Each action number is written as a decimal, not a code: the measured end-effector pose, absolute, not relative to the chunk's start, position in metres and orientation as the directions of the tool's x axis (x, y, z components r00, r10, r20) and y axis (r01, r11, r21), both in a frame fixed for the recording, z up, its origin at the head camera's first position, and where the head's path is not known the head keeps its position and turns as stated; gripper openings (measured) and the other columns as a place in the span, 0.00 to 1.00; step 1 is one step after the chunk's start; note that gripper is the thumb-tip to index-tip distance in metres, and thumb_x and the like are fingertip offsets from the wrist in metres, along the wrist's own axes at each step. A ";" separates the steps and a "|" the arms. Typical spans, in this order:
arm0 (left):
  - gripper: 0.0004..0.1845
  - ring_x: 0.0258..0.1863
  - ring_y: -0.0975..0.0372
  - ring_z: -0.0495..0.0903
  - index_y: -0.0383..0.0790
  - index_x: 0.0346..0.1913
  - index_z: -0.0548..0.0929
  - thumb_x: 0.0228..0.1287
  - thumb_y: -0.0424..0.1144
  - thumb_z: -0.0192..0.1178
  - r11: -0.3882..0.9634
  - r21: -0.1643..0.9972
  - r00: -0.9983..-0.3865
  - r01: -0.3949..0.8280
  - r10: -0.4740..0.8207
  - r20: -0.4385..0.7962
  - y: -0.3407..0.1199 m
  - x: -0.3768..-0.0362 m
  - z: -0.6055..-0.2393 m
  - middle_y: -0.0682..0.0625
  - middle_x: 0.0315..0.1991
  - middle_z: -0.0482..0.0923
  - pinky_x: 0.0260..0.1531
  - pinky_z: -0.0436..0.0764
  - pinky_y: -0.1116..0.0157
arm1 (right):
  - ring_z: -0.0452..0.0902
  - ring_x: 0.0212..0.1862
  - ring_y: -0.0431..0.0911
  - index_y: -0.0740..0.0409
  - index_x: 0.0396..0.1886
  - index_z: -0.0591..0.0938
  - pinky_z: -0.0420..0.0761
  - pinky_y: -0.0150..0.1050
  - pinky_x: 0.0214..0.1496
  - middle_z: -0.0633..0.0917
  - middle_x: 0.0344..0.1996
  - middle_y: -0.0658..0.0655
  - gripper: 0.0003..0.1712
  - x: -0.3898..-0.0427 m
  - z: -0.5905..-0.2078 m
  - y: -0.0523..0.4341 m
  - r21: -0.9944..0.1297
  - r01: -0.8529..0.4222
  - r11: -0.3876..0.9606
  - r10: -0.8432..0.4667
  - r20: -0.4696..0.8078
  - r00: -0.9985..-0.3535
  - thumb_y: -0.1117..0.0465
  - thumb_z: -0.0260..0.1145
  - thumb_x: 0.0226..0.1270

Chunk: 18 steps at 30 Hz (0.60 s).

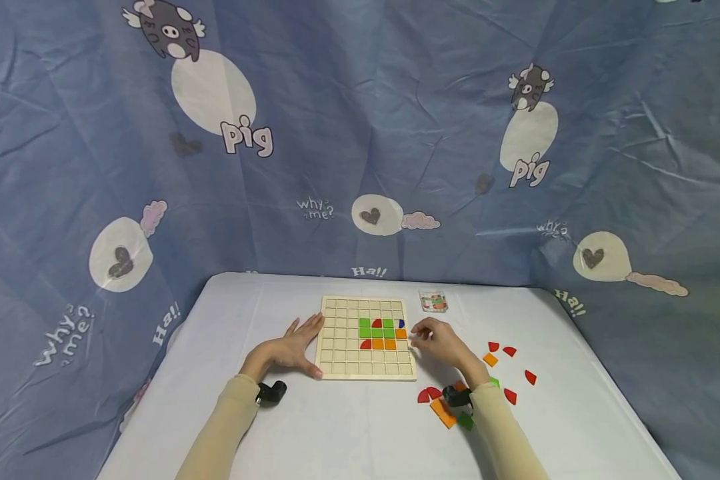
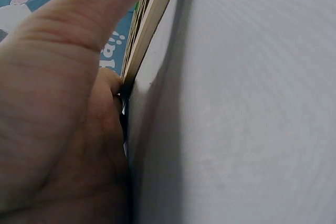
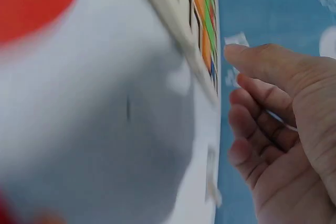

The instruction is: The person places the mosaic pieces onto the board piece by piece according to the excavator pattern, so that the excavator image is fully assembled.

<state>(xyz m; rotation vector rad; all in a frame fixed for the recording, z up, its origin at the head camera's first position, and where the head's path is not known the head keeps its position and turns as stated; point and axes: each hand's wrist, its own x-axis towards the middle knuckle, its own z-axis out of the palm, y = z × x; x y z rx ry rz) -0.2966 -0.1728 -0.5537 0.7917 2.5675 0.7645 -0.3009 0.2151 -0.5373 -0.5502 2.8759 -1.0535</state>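
A pale wooden grid board (image 1: 338,357) lies on the white table. Several green squares (image 1: 377,333), orange squares (image 1: 390,345), red quarter-circles (image 1: 366,345) and one blue quarter-circle (image 1: 401,324) sit in its right-hand cells. My left hand (image 1: 288,348) spreads along the board's left edge, fingertips at the upper part and thumb at the lower corner. In the left wrist view, the thumb (image 2: 79,30) overlaps the board's side (image 2: 149,30). Just off the right edge is my right hand (image 1: 443,341), its fingers loosely bent with nothing between them; the thumb (image 3: 262,61) stands apart from the fingertips.
A small printed card (image 1: 434,302) lies beyond the board's upper right corner. Loose red quarter-circles (image 1: 531,377), an orange square (image 1: 490,359) and a green piece (image 1: 466,420) are scattered around the right forearm, beside a longer orange piece (image 1: 443,413). Blue patterned cloth (image 1: 336,133) hangs behind.
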 end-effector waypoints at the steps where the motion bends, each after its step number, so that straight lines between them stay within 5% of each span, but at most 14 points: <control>1: 0.71 0.78 0.48 0.34 0.31 0.76 0.40 0.39 0.60 0.76 0.700 0.583 -0.786 0.411 0.597 -0.163 -0.173 -0.297 -0.554 0.40 0.78 0.33 0.74 0.30 0.43 | 0.74 0.35 0.40 0.57 0.39 0.83 0.76 0.32 0.35 0.82 0.32 0.49 0.10 -0.300 -0.536 0.223 -0.629 -0.297 0.718 -0.308 0.096 -0.947 0.61 0.72 0.58; 18: 0.73 0.78 0.49 0.33 0.33 0.76 0.38 0.38 0.64 0.74 0.720 0.559 -0.789 0.412 0.588 -0.176 -0.174 -0.300 -0.559 0.41 0.79 0.32 0.74 0.30 0.44 | 0.73 0.28 0.46 0.67 0.38 0.77 0.73 0.34 0.25 0.80 0.30 0.60 0.18 -0.278 -0.525 0.339 -0.496 0.113 0.861 0.113 -0.030 -0.993 0.57 0.70 0.59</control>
